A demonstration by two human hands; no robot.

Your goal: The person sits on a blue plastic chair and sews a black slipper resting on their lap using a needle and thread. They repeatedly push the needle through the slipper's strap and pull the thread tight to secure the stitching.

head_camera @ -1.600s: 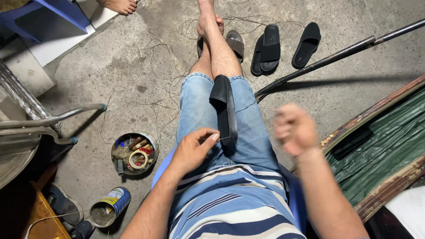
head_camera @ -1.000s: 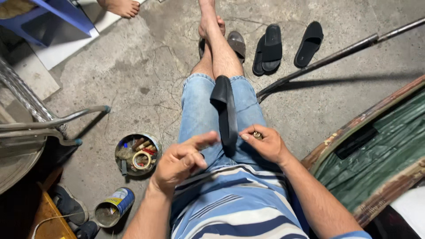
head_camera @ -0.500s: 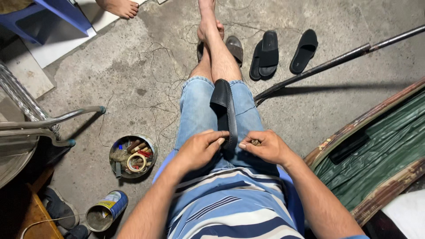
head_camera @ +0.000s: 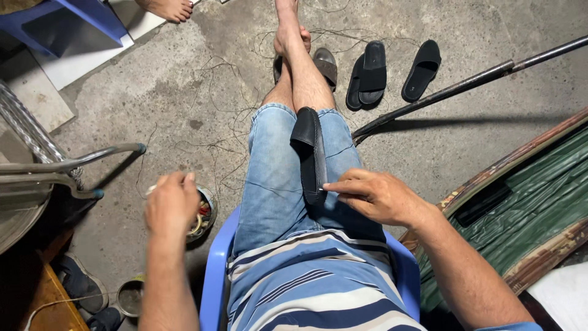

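A black shoe lies sole-edge up between my thighs, on my blue denim shorts. My right hand rests on my right thigh, and its fingertips pinch the shoe's near edge. My left hand is drawn out to the left, well away from the shoe, above a round tin on the floor. Its fingers are closed on a thin pale piece that sticks out at the knuckles; I cannot tell what it is. I sit on a blue plastic chair.
Loose threads lie on the concrete floor. Two black slides and a brown sandal sit beyond my feet. A long dark rod slants at right above a green tarp. A metal frame and a can are at left.
My left hand has left the shoe and pulled out to the left, over the tin. My right hand has stayed at the shoe's near edge.
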